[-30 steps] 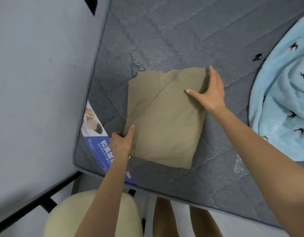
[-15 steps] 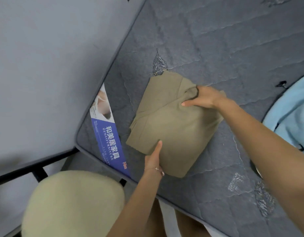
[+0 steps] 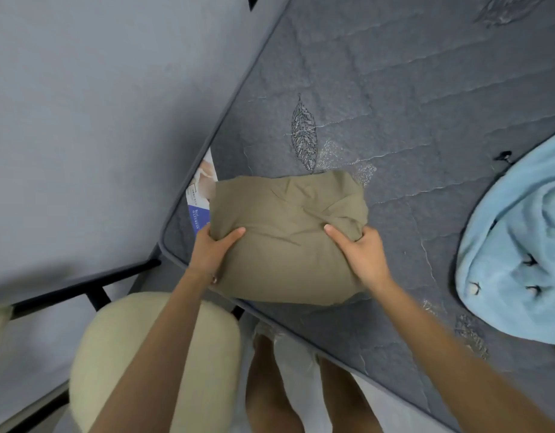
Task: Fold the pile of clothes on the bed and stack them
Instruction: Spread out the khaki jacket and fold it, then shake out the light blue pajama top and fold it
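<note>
I have the folded khaki garment [image 3: 288, 232] squarely between the hands at the near corner of the bed [image 3: 426, 104], its near edge reaching the mattress border and its slightly longer side running left to right; I cannot tell whether it rests there or is just lifted. The left hand [image 3: 212, 254] grips its left edge and the right hand [image 3: 360, 257] its right edge, thumbs on top and fingers curled beneath, neither hand nearer. I judge it should travel level to the stack; the blue blanket [image 3: 520, 245] lies well apart on the right.
</note>
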Available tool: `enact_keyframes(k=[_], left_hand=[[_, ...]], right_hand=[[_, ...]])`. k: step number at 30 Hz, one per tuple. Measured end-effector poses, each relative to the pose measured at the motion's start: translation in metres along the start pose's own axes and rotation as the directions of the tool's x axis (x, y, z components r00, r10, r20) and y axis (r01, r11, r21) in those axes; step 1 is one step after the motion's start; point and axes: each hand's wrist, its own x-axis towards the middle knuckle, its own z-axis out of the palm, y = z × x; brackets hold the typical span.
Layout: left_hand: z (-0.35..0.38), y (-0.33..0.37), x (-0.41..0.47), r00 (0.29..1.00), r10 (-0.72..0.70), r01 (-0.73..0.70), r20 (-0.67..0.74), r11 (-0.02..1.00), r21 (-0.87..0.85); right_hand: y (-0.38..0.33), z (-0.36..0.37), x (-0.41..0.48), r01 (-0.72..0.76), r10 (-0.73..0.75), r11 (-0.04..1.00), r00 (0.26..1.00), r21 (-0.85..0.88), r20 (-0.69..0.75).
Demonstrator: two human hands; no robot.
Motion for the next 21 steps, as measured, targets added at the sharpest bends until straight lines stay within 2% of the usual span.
enact_keyframes(k=[2, 6, 9, 13, 16, 21], left_hand=[[-0.021, 0.008, 0.011, 0.998, 0.057, -0.059, 0.022, 0.997, 0.055], [-0.057, 0.014, 0.038, 0.986, 0.162, -0.166, 0.039, 0.973, 0.162], [-0.070, 0.014, 0.065, 0.970, 0.219, -0.237, 0.104, 0.942, 0.236], [-0.072, 0.000, 0.102, 0.953, 0.249, -0.294, 0.173, 0.897, 0.329], [-0.072, -0.016, 0.121, 0.951, 0.259, -0.306, 0.166, 0.850, 0.429], [-0.063, -0.019, 0.111, 0.923, 0.379, -0.351, 0.075, 0.741, 0.573]], right_hand=[[0.010, 0.029, -0.026, 0.005, 0.004, 0.995, 0.995, 0.098, -0.095], [0.023, 0.081, -0.055, 0.011, 0.049, 0.955, 0.980, 0.297, -0.194], [0.033, 0.113, -0.062, 0.007, 0.096, 0.931, 0.960, 0.366, -0.262], [0.052, 0.139, -0.048, -0.068, 0.164, 0.947, 0.943, 0.315, -0.290], [0.059, 0.140, -0.028, -0.162, 0.237, 0.955, 0.918, 0.248, -0.316], [0.056, 0.118, -0.023, -0.336, 0.364, 0.927, 0.912, 0.167, -0.190]])
